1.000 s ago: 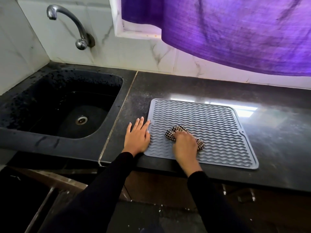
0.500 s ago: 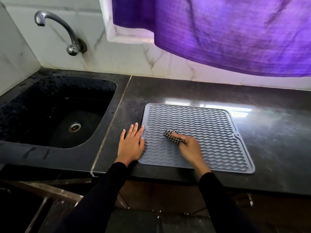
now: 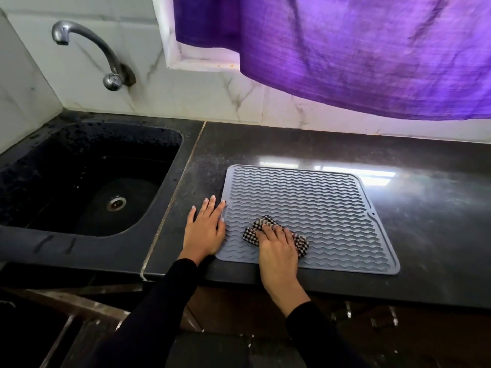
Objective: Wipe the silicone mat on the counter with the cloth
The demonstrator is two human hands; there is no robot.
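Note:
A grey silicone mat [image 3: 313, 205] with wavy ridges lies flat on the dark counter [image 3: 425, 181], close to its front edge. A bunched black-and-white checked cloth [image 3: 265, 223] sits on the mat's near left part. My right hand [image 3: 277, 245] lies on top of the cloth and presses it against the mat, fingers bent over it. My left hand [image 3: 203, 229] rests flat on the counter with straight fingers, its thumb side on the mat's left edge.
A black sink [image 3: 87, 181] with a metal drain is sunk into the counter on the left, under a curved metal tap [image 3: 106, 57]. A purple curtain [image 3: 358, 49] hangs over the back wall. The counter's front edge runs just below the mat.
My right hand has drawn the cloth back toward the mat's near edge, and more of the cloth shows on either side of it. My left hand stays at the mat's left edge.

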